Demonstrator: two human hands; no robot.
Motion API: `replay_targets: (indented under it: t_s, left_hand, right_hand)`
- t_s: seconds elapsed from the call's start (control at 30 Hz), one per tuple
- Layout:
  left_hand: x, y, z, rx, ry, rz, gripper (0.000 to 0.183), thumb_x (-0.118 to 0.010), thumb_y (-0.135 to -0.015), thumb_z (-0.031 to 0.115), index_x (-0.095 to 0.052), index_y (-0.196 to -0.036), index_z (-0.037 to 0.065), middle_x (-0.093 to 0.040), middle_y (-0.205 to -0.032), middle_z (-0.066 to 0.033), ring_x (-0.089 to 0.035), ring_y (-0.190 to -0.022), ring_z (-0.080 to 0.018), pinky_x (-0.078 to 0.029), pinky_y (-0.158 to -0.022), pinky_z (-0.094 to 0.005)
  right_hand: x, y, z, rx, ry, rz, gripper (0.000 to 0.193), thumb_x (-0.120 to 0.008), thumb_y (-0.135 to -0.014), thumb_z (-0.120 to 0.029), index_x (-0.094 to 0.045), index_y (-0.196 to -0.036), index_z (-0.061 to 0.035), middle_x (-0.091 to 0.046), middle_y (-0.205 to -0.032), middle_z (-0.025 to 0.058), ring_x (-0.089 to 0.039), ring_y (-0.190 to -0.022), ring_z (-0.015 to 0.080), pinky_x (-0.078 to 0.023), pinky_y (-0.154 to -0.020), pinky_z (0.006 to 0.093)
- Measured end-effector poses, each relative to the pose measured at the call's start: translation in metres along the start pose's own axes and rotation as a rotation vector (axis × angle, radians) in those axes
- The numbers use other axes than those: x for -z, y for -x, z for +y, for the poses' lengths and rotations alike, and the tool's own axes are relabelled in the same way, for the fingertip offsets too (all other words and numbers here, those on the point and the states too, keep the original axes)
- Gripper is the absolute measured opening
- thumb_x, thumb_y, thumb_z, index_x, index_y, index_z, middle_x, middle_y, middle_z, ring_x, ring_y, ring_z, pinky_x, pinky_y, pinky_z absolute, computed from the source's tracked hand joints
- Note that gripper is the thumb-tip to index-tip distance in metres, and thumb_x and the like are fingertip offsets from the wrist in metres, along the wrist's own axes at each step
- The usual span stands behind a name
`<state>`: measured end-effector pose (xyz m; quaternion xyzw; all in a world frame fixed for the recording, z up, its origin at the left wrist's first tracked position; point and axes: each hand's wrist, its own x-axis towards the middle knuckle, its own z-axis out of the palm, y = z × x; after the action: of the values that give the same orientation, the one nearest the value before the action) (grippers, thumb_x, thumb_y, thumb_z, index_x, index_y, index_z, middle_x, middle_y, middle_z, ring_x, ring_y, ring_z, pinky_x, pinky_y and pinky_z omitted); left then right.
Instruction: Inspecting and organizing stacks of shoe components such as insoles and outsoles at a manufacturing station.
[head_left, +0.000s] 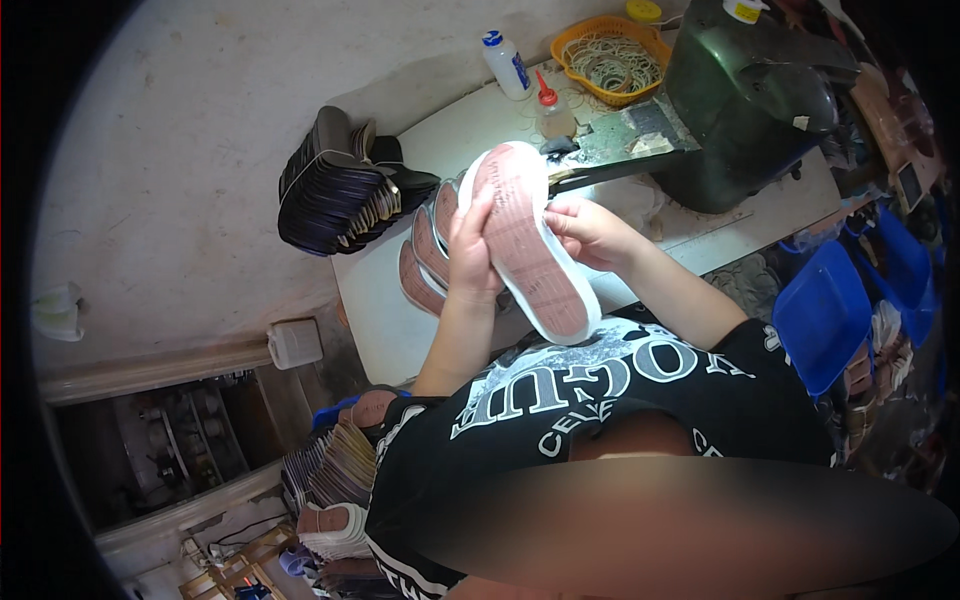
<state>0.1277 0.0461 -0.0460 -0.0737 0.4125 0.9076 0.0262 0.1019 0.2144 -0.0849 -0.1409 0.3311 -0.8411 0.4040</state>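
Note:
I hold a shoe sole [530, 245] with a white rim and a reddish-brown ribbed face up over the white worktable [380, 310]. My left hand [472, 250] grips its left edge near the middle. My right hand [588, 230] pinches its right edge near the upper end. The sole's top end lies close to the arm of a dark green sewing machine [740, 95]. Several similar soles [425, 250] lie fanned out on the table just behind my left hand.
A bundle of dark soles [340, 190] sits at the table's far left corner. A white bottle [507, 63], a small red-capped bottle [553, 110] and an orange basket of rubber bands [610, 58] stand at the back. Blue bins [830, 310] are at right; stacked soles [340, 470] below left.

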Motion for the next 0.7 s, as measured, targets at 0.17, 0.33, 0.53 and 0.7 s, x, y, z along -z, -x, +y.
replay_targets:
  t_s: [0.17, 0.33, 0.53, 0.7]
  left_hand:
    - [-0.004, 0.001, -0.008, -0.038, 0.050, -0.083, 0.041, -0.051, -0.091, 0.017, -0.047, -0.125, -0.005, -0.061, -0.111, -0.0134, -0.062, -0.098, -0.0187, -0.050, -0.086, -0.0305]
    - [-0.003, 0.000, 0.003, -0.073, -0.065, -0.097, 0.036, -0.053, -0.091, 0.015, -0.050, -0.122, -0.004, -0.062, -0.109, -0.0121, -0.061, -0.096, -0.0177, -0.049, -0.086, -0.0294]
    - [0.004, -0.022, 0.009, -0.227, -0.353, -0.126, 0.053, -0.066, -0.084, 0.010, -0.041, -0.128, -0.005, -0.055, -0.119, -0.0134, -0.055, -0.108, -0.0195, -0.043, -0.094, -0.0319]
    - [0.006, -0.032, -0.010, -0.266, -0.611, 0.056, 0.099, -0.081, -0.066, 0.007, -0.015, -0.139, -0.004, -0.047, -0.122, -0.0223, -0.051, -0.113, -0.0258, -0.044, -0.094, -0.0370]
  right_hand:
    - [-0.001, -0.017, -0.011, 0.034, 0.088, -0.075, 0.029, -0.070, -0.084, -0.022, -0.064, -0.100, 0.0005, -0.066, -0.087, 0.0058, -0.064, -0.074, 0.0113, -0.054, -0.065, 0.0235]
    - [-0.021, -0.008, -0.041, -0.093, 0.342, 0.007, 0.024, -0.071, -0.082, -0.025, -0.068, -0.088, -0.0016, -0.066, -0.077, 0.0025, -0.062, -0.065, 0.0091, -0.053, -0.058, 0.0223]
    - [-0.017, -0.011, -0.051, 0.077, 0.725, 0.166, 0.022, -0.066, -0.086, -0.022, -0.068, -0.081, -0.0009, -0.059, -0.067, -0.0032, -0.048, -0.055, 0.0027, -0.040, -0.049, 0.0200]
    - [-0.026, -0.011, -0.045, 0.141, 1.008, 0.171, 0.019, -0.063, -0.085, -0.017, -0.066, -0.081, 0.0011, -0.058, -0.062, -0.0006, -0.049, -0.053, 0.0043, -0.042, -0.049, 0.0218]
